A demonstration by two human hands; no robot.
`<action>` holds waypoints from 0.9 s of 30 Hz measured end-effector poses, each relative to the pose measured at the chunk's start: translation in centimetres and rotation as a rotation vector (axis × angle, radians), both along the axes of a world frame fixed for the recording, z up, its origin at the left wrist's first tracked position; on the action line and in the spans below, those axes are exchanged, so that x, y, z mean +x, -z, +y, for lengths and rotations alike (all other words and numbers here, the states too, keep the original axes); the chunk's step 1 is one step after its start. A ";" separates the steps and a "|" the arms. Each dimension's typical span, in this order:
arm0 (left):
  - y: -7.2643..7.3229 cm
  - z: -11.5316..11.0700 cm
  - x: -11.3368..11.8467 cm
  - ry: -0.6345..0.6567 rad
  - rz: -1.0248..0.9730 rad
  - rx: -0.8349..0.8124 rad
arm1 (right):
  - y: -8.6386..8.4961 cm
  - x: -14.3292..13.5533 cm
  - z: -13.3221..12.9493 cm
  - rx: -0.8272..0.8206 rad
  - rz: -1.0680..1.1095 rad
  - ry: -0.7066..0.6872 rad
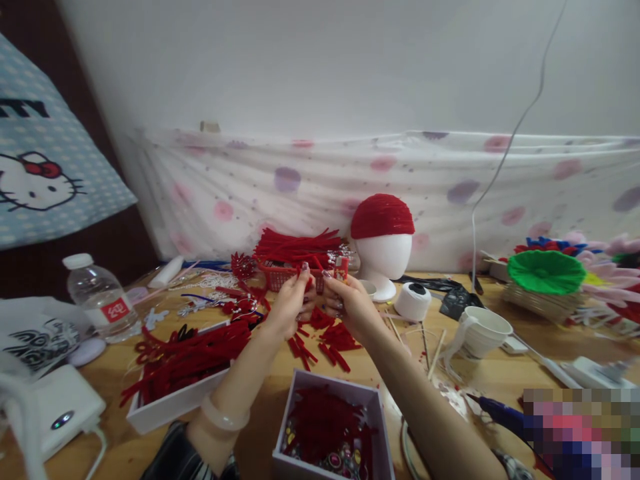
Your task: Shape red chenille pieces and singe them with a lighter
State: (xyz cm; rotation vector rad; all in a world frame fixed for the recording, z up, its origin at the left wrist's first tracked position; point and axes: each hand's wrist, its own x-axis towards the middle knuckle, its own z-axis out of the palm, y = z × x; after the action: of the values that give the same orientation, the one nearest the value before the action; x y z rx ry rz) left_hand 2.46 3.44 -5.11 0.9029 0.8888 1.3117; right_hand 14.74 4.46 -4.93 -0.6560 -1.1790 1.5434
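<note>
Both of my hands are raised close together above the middle of the table, fingers curled inward. My left hand (291, 303) pinches a small red fuzzy piece (309, 284) between thumb and fingers, mostly hidden by them. My right hand (354, 303) is closed around what looks like a red lighter (341, 267), its top showing above the thumb. Short red chenille pieces (335, 357) lie on the table below the hands. Just behind stands a red basket (280, 277) heaped with long red chenille stems (295, 245).
A white box (295, 413) with red pieces and beads sits in front; another box (165, 410) of red stems is left. Behind stand a white foam head (384, 257) with red cap and a thread spool (413, 302). A bottle (103, 303) and cup (483, 333) flank them.
</note>
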 end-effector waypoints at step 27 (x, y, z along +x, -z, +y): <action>0.0 -1.3 -0.6 0.481 0.209 0.040 | -1.6 2.0 -0.9 0.494 -0.319 0.062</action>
State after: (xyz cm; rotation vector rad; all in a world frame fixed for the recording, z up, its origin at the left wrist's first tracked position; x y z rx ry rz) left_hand 1.91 2.18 -5.15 1.2144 0.7433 0.8326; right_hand 16.74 3.58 -3.33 -0.6066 -1.6892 1.0541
